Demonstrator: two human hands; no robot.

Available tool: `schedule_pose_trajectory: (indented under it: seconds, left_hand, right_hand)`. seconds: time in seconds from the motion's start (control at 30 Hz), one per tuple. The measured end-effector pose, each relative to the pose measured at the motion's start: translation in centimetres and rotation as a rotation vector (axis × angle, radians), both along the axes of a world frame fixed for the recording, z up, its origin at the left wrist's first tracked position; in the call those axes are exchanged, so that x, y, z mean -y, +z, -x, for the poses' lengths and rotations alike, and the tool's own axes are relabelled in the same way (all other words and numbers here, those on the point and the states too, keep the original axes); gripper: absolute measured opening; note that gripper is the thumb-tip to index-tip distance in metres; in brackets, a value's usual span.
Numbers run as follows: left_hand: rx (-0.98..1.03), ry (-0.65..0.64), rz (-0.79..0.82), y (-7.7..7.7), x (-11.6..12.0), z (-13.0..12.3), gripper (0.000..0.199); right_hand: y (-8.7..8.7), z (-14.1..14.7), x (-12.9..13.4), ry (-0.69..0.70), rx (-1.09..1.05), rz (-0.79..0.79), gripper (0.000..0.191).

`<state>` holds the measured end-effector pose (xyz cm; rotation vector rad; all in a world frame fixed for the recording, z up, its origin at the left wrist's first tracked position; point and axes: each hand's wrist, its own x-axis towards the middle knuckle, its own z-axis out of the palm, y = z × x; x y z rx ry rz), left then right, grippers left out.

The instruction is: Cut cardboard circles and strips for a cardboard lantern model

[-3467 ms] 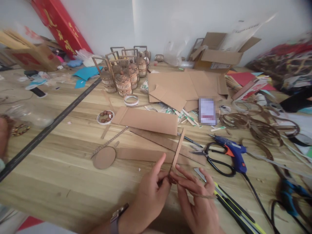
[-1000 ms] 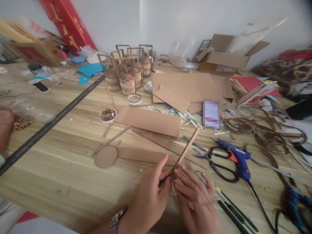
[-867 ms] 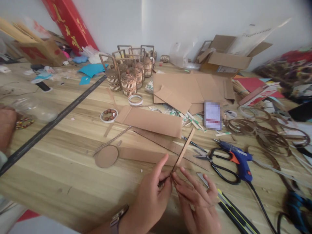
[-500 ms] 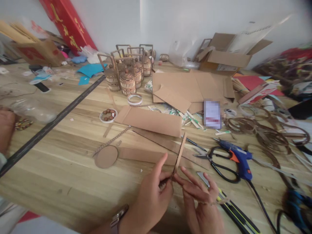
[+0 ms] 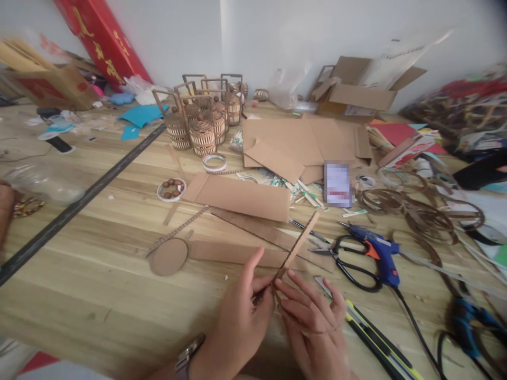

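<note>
A narrow cardboard strip (image 5: 300, 243) slants up to the right from between my hands. My left hand (image 5: 243, 314) pinches its lower end between thumb and fingers, with the index finger raised. My right hand (image 5: 312, 322) holds the same strip near that end, its fingers bent and close together. Beyond the hands lie a flat cardboard strip (image 5: 237, 254), a wider cardboard piece (image 5: 241, 195) and a round cardboard disc (image 5: 169, 256). Right of the strip are black-handled scissors (image 5: 348, 264), and a yellow-and-black utility knife (image 5: 380, 340) lies beside my right hand.
A blue glue gun (image 5: 378, 250) lies at the right, near coiled brown strips (image 5: 428, 216). Small woven lidded baskets (image 5: 203, 136) stand at the back. A bowl of brown beads (image 5: 171, 190) sits left of centre. Part of another person's arm (image 5: 5, 211) shows at the left edge.
The strip in my hands has tilted further to the right. Both hands sit slightly further left in view, and the whole scene has shifted a little left too.
</note>
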<state>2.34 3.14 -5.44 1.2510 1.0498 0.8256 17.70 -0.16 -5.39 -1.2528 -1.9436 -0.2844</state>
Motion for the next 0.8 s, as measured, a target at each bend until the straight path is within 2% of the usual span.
schedule_pose_trajectory:
  seconds: [0.27,0.5,0.8]
  left_hand:
    - [-0.004,-0.022,-0.004,-0.67,0.16,0.08,0.062]
    - [0.033,-0.049,-0.013,-0.36,-0.02,-0.01,0.054]
    - [0.033,-0.018,0.031,0.28,-0.23,-0.18,0.057]
  right_hand:
    - [-0.10,0.29,0.31,-0.043,-0.128,0.032,0.019]
    - [-0.38,0.47,0.27,0.000,-0.126,0.027,0.017]
    - [-0.25,0.25,0.38,0.029,-0.130,0.061,0.020]
